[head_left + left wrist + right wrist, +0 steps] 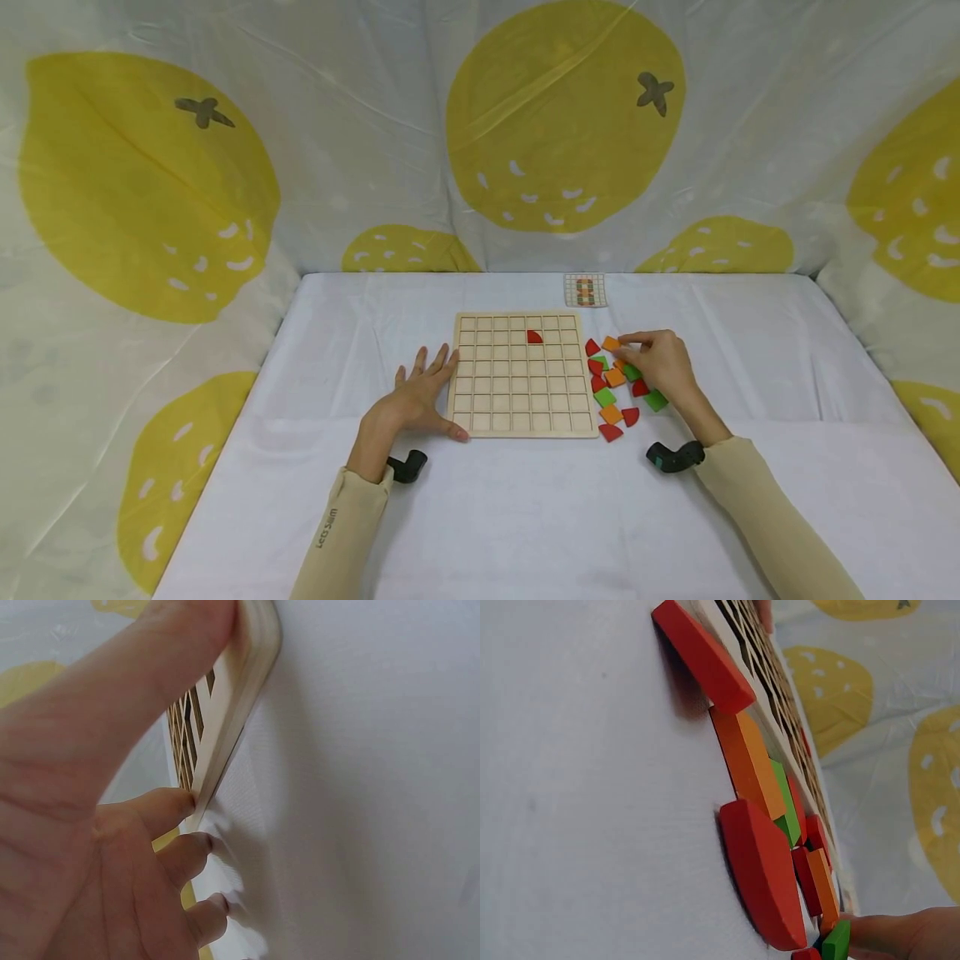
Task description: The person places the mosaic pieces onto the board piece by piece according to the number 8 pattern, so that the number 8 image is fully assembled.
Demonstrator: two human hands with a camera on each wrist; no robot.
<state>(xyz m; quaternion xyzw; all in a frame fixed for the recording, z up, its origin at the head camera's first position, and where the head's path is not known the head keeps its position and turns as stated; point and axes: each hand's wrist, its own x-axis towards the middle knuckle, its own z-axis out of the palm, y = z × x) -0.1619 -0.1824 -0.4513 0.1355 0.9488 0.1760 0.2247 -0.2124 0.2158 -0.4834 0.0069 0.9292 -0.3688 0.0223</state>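
Note:
A wooden grid board lies on the table with one red quarter-circle block in an upper cell. My left hand is spread at the board's left side, fingertips at its edge and thumb at the near corner; in the left wrist view the thumb overlaps the frame. Right of the board, my right hand reaches over a loose group of blocks. Its thumb and index finger pinch an orange square block at the group's far end. In the right wrist view, a green block partly covers those fingers.
Several red, green and orange blocks lie along the board's right edge, among them a red one at the near corner. A small patterned card sits beyond the board. Behind the white-covered table hangs a lemon-print cloth.

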